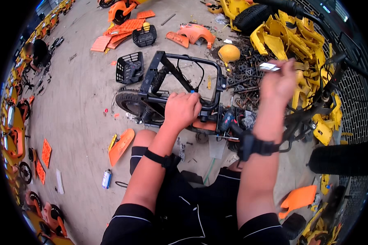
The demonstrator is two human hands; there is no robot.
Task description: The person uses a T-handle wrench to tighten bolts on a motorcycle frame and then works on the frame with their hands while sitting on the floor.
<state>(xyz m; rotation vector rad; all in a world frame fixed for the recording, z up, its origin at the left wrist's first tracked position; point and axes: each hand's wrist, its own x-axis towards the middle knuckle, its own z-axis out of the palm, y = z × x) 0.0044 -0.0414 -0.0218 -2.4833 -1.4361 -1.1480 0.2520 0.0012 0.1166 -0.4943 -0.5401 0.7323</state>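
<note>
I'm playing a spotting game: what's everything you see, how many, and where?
Frame: one, black, centre
Wheel: one, black, frame's lower left
Baskets: two, black, upper left of frame
Power drill: one, dark, frame's lower right
Metal parts: many, dark, right of frame
Tyre: one, black, top right
Yellow panels: many, yellow, right
Orange panels: several, orange, around the floor
Spray can: one, blue-white, left floor
Two-wheelers: many, yellow and orange, left edge
Other person: one, dark clothes, upper left
Shiny piece: one, silvery, right hand
Wristbands: two, black, forearms
Left hand: one, bare, at frame
Right hand: one, bare, upper right
</note>
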